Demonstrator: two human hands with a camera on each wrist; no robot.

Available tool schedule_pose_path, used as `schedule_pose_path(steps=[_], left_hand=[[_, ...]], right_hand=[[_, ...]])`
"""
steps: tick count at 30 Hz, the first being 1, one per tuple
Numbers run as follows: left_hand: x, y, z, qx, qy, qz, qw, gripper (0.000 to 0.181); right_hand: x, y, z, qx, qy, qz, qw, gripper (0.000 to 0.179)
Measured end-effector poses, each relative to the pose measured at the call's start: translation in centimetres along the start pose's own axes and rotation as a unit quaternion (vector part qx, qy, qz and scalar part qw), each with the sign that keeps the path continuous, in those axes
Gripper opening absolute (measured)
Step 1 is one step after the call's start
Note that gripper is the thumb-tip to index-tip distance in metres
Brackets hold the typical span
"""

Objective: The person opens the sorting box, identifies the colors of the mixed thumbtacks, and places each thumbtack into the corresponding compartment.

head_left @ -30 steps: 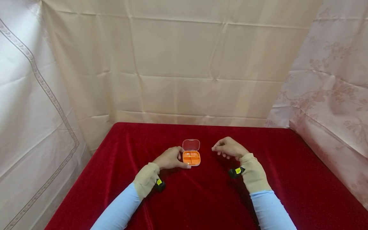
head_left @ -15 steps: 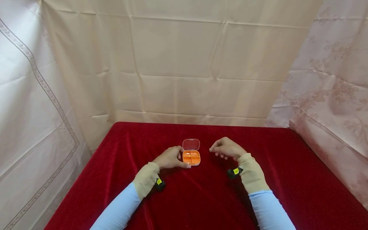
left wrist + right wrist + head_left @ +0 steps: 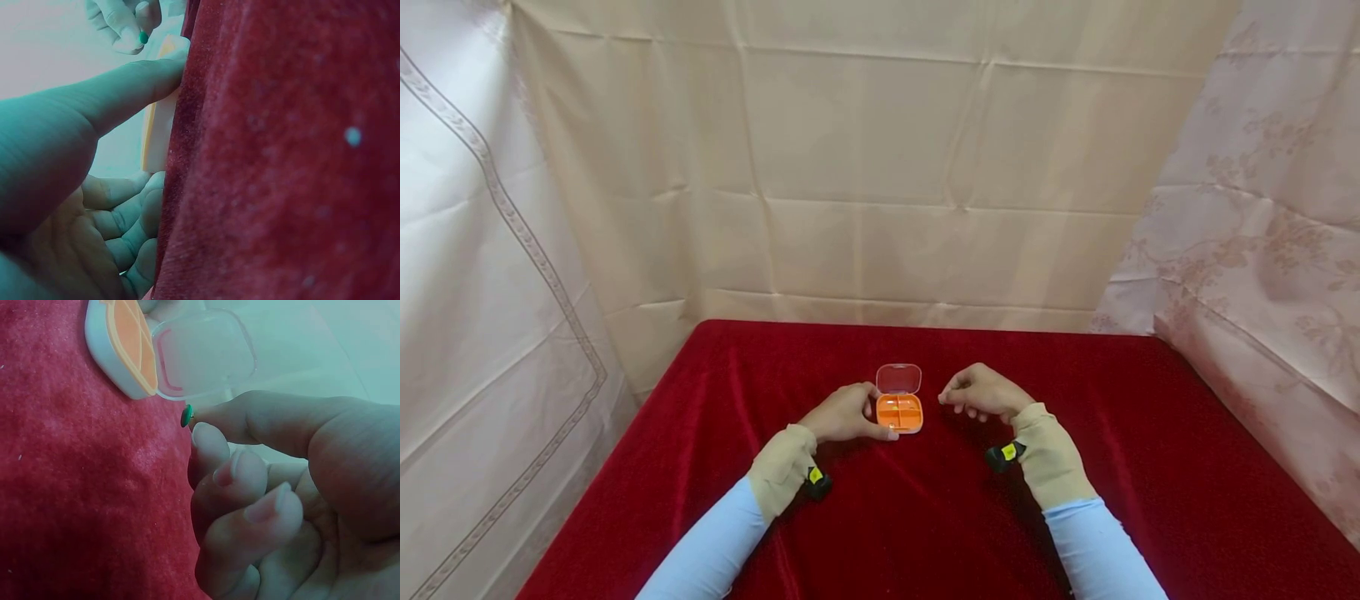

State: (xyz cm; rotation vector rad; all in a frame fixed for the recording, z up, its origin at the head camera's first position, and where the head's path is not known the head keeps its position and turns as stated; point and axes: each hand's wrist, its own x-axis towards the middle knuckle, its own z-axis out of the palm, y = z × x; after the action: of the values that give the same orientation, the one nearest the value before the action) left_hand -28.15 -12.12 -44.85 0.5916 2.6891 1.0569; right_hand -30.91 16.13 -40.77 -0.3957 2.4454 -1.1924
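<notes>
An orange-and-white pill box [image 3: 921, 414] with a divided inside sits on the red cloth, its clear lid [image 3: 898, 379] raised at the back. My left hand [image 3: 844, 415] grips the box from its left side, thumb along the near edge and fingers behind. Just right of the box, my right hand [image 3: 988, 390] pinches a green thumbtack [image 3: 186, 416] between thumb and index finger. The tack's round head points away from the fingertips, and a bit of its pin shows in the right wrist view. Tiny bits lie in the box's compartments, too small to make out.
Red velvet cloth [image 3: 895, 525] covers the table. A beige curtain [image 3: 880, 167] hangs behind it, with pale patterned cloths at left [image 3: 490, 292] and right [image 3: 1262, 208]. Each wrist carries a small black camera.
My right hand has moved left and slightly nearer, bringing the thumbtack closer to the pill box. The left hand and the box have stayed put.
</notes>
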Motion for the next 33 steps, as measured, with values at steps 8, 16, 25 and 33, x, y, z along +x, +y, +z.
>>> schedule_pose_path(steps=[8, 16, 25, 33], left_hand=[[0.0, 0.1, 0.0, -0.006, -0.001, -0.01, 0.9999, 0.062], [0.0, 0.2, 0.0, -0.004, -0.002, -0.009, 1.0, 0.063], [0.0, 0.1, 0.1, -0.005, 0.002, -0.004, 1.0, 0.06], [-0.1, 0.2, 0.1, -0.008, 0.002, -0.008, 0.9999, 0.059]], right_hand=[[-0.2, -0.5, 0.3, -0.006, -0.006, 0.001, 1.0, 0.018], [0.0, -0.6, 0.6, 0.001, -0.023, -0.008, 0.9997, 0.02], [0.2, -0.8, 1.0, 0.016, -0.051, -0.026, 0.9983, 0.02], [0.2, -0.9, 1.6, 0.014, -0.064, -0.034, 0.9972, 0.018]])
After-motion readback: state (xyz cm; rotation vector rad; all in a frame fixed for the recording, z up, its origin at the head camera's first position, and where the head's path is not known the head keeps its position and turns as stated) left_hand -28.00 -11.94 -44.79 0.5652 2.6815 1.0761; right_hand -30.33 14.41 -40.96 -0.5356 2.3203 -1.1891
